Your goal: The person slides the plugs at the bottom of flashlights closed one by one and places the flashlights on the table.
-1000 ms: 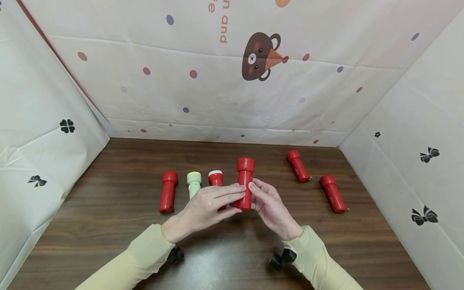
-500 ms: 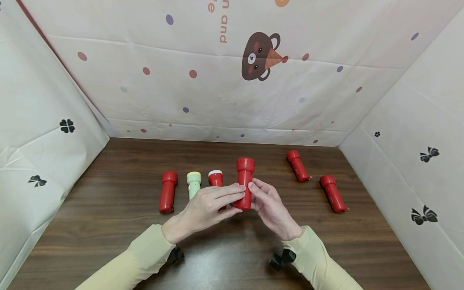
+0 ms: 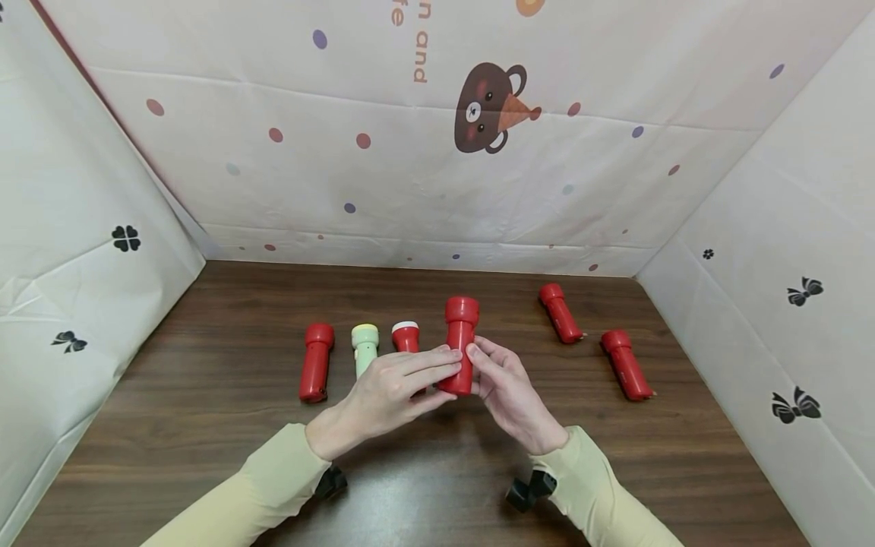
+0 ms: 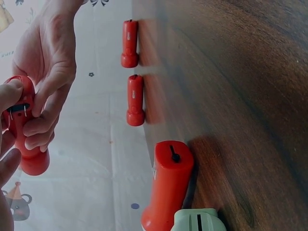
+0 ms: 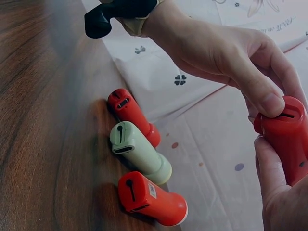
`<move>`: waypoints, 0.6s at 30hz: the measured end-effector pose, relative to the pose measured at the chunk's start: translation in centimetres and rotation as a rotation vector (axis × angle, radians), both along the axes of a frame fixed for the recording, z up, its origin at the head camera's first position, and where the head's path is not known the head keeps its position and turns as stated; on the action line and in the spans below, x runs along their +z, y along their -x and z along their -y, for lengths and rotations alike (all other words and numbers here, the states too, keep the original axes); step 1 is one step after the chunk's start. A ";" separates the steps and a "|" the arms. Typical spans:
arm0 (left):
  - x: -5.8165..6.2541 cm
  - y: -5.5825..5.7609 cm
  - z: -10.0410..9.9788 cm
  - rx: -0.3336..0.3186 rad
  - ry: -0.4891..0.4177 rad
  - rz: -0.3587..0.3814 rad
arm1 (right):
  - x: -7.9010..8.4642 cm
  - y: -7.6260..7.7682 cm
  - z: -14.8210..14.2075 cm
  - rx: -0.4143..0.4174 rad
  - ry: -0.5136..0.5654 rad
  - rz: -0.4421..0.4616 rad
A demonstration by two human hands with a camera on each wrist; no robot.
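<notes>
Both hands hold one red flashlight (image 3: 462, 313), its wide head pointing toward the back wall. My left hand (image 3: 391, 386) grips it from the left, fingers laid across the barrel. From the other side my right hand (image 3: 509, 391) pinches the barrel with thumb and fingers. In the left wrist view, a dark slot with thin metal pins shows near the tail end of the flashlight (image 4: 31, 161), and a thumb lies on that end. The left thumb presses the tail of the flashlight (image 5: 293, 139) in the right wrist view.
On the wooden table (image 3: 225, 365), left of the held flashlight, lie a red flashlight (image 3: 317, 365), a pale green one (image 3: 365, 348) and a white-rimmed red one (image 3: 406, 339). Two more red flashlights (image 3: 562, 313) lie at the right. Printed white sheets (image 3: 410, 175) enclose the table.
The head view has shifted very slightly. Both hands keep the same hold on the red flashlight, and the others on the table have not moved.
</notes>
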State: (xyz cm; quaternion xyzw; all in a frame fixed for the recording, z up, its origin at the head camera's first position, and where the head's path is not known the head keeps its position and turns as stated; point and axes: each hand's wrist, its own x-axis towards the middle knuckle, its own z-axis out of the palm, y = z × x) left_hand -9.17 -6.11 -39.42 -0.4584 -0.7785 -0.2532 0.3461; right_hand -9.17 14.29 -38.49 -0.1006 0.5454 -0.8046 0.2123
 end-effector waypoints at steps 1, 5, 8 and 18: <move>0.0 0.0 0.0 0.000 -0.001 -0.001 | 0.0 0.0 0.0 -0.002 -0.001 0.001; 0.0 0.0 0.0 -0.001 -0.007 0.001 | 0.1 0.0 0.1 -0.008 -0.003 0.005; 0.0 0.0 0.0 -0.001 -0.012 0.003 | 0.1 0.0 0.1 -0.014 -0.005 0.010; -0.1 0.2 -0.2 0.002 -0.034 -0.031 | 0.1 -0.1 0.2 -0.039 -0.013 0.031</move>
